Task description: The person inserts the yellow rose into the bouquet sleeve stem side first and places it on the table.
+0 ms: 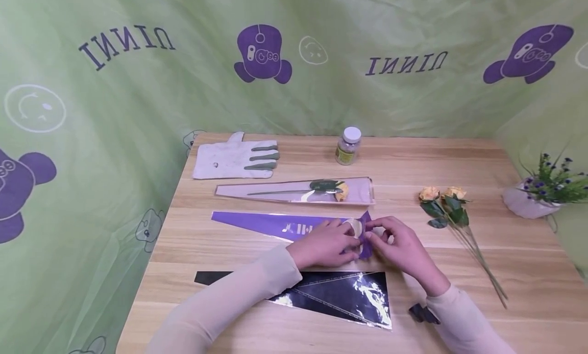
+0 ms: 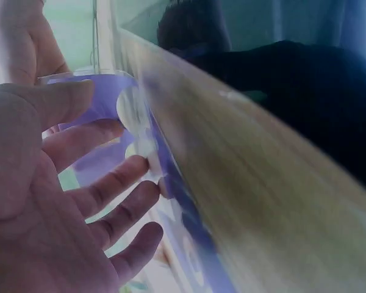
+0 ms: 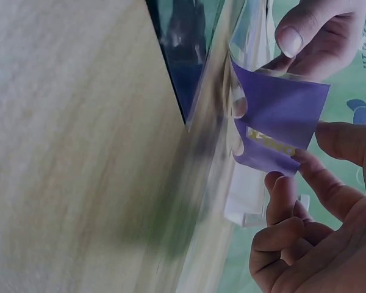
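A purple flower sleeve (image 1: 257, 223), long and tapered with pale lettering, lies on the table between two other sleeves. My left hand (image 1: 327, 244) rests over its wide end, the fingers spread and lightly bent with tips touching the clear film, as the left wrist view shows. At that wide end my right hand (image 1: 404, 247) pinches the purple flap (image 3: 283, 116) between thumb and fingertips. The flap stands bent up, with gold print on its face. Nearer me lies a black sleeve (image 1: 340, 298), partly hidden by my left forearm.
Behind lies a clear sleeve (image 1: 275, 195) with a yellow rose (image 1: 341, 191) inside. A work glove (image 1: 229, 160) and a white-capped jar (image 1: 347, 147) stand farther back. To the right are loose roses (image 1: 459, 216) and a potted plant (image 1: 528, 201). Something small and black (image 1: 422, 313) lies by my right sleeve.
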`<action>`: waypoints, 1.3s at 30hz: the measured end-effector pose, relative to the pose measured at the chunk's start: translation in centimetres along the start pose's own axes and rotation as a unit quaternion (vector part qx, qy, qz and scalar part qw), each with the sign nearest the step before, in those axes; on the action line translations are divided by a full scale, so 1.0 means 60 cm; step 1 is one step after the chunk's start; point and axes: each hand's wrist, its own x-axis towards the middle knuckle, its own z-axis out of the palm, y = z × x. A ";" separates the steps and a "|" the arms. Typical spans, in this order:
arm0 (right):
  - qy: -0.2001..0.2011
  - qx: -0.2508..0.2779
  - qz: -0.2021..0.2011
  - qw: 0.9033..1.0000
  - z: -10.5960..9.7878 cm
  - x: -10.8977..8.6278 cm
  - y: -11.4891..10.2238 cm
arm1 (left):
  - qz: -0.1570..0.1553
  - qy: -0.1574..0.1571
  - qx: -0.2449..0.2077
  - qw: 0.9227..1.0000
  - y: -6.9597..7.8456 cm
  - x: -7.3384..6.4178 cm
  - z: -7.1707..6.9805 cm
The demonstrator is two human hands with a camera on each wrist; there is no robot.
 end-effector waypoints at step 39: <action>-0.036 0.041 -0.012 0.998 -0.009 -0.001 0.007 | -0.172 0.084 -0.248 0.950 0.000 0.044 0.003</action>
